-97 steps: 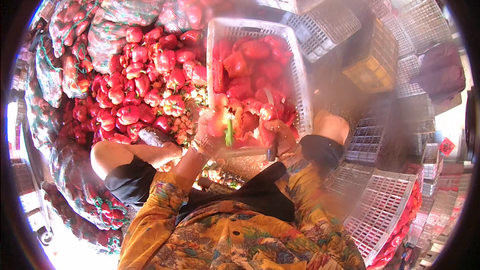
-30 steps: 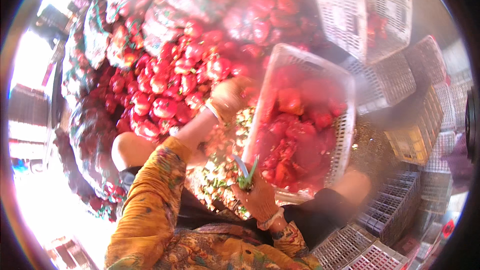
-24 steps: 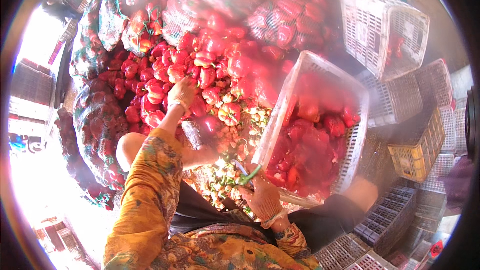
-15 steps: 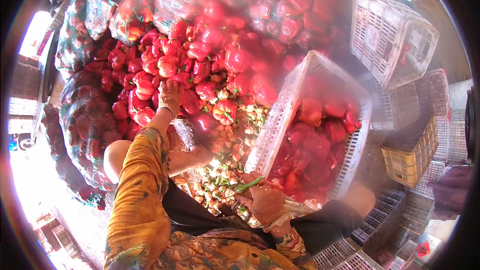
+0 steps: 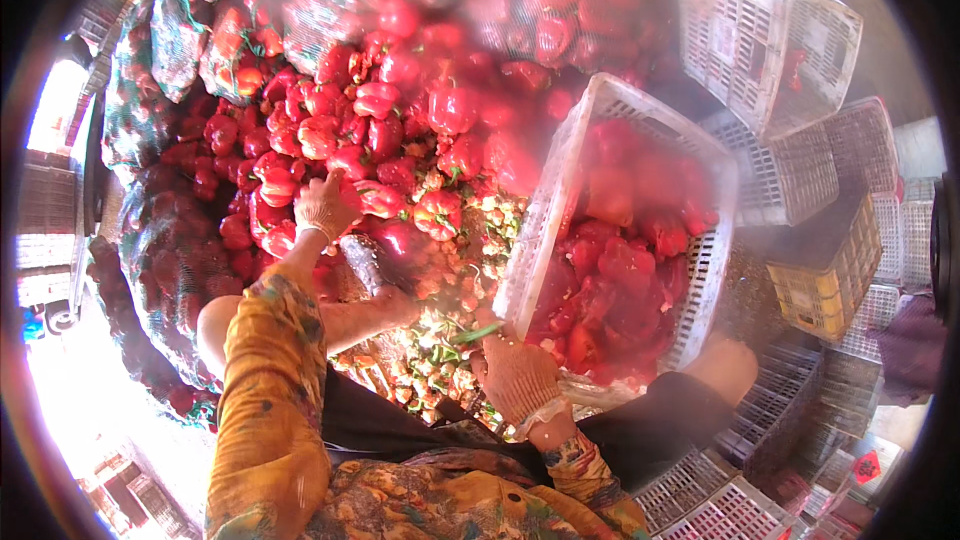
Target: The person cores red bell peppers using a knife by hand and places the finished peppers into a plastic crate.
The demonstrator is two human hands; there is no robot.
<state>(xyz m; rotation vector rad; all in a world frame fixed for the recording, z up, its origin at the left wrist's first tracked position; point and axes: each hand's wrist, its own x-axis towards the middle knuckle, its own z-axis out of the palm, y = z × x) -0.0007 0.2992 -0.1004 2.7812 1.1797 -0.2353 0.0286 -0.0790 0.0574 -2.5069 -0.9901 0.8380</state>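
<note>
My left hand [image 5: 322, 205] reaches into a heap of red bell peppers [image 5: 275, 185], fingers apart, touching peppers near its tips. Below it to the right, my right hand [image 5: 518, 383] is closed on a slim green object [image 5: 475, 333], whose exact kind is hard to make out. Green and pale pepper scraps [image 5: 435, 360] lie beside that hand between my crossed legs. A white plastic crate [image 5: 705, 295] of red, partly cut peppers stands just right of my hands, its contents blurred by haze on the lens.
Mesh sacks of peppers [image 5: 155, 270] border the heap at left and back. At right stand stacked white crates [image 5: 760, 50], a yellow crate [image 5: 820, 275] and grey crates [image 5: 770, 400]. My bare knees [image 5: 215, 330] flank the scraps.
My left hand moved from beside the right one out to the heap, and over the last half second slightly down and left. My right hand stays low with the green object. The view has shifted.
</note>
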